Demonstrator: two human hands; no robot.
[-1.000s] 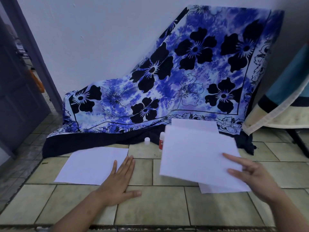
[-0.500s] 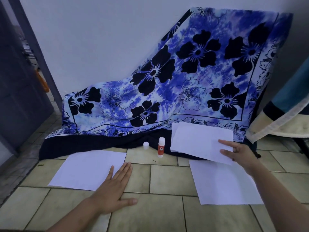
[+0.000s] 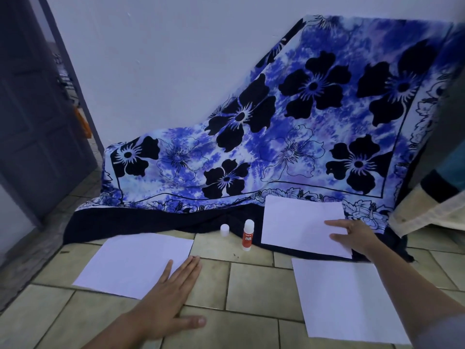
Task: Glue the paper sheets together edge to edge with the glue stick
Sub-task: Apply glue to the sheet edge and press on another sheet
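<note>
Resting flat on the tiled floor (image 3: 251, 280), the left hand (image 3: 166, 306) has its fingers straight and together, thumb spread, with the fingertips lapping over the near right corner of the left sheet (image 3: 130, 263). The right hand (image 3: 357, 238) is well apart from it and holds the far sheet (image 3: 297, 222) at its right edge, fingers on top and the thumb out of sight beneath. That sheet sits over the dark hem of the flowered cloth (image 3: 276, 147). Just in front of it lies the near sheet (image 3: 342, 298), partly crossed by the right forearm; a narrow strip of tile and hem separates the two. Bare tiles lie between the left sheet and the near sheet.

The glue stick (image 3: 247, 235) stands upright and uncapped at the cloth's hem, between the left sheet and the far sheet, with its white cap (image 3: 224, 229) just beside it. A dark door (image 3: 37, 122) stands at the left, and pale folded bedding (image 3: 427, 207) at the right.

White lettering on the stick's orange-red label is too blurred to read.
</note>
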